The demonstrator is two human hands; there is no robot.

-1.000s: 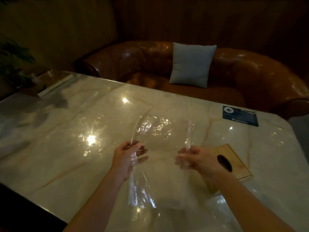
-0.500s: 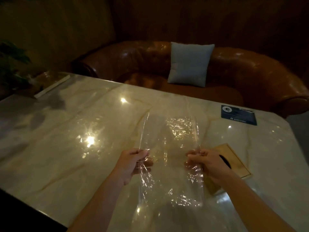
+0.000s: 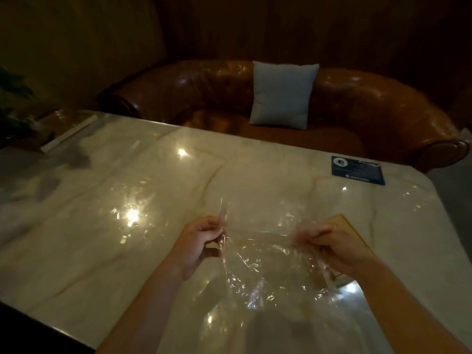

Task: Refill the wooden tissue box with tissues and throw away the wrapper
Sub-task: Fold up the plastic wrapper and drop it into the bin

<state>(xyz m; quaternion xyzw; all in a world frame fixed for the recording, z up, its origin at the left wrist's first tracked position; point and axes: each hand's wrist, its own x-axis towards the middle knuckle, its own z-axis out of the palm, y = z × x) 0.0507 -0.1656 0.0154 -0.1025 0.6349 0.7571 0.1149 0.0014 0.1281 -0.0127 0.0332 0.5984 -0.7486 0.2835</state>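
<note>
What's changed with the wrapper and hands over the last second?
Both hands, left hand and right hand, kept their grip on the clear wrapper and pulled apart, stretching it wider; its top edge, earlier standing tall between them, has dropped and crumpled. The right hand now hides more of the wooden box. The card and cushion have not moved.

Two hands [image 3: 196, 245] [image 3: 337, 249], one clear wrapper [image 3: 258, 267], one wooden tissue box [image 3: 353, 232], one dark card [image 3: 357, 170], one cushion [image 3: 282, 94], one sofa [image 3: 383, 111], one desk [image 3: 102, 213].
</note>
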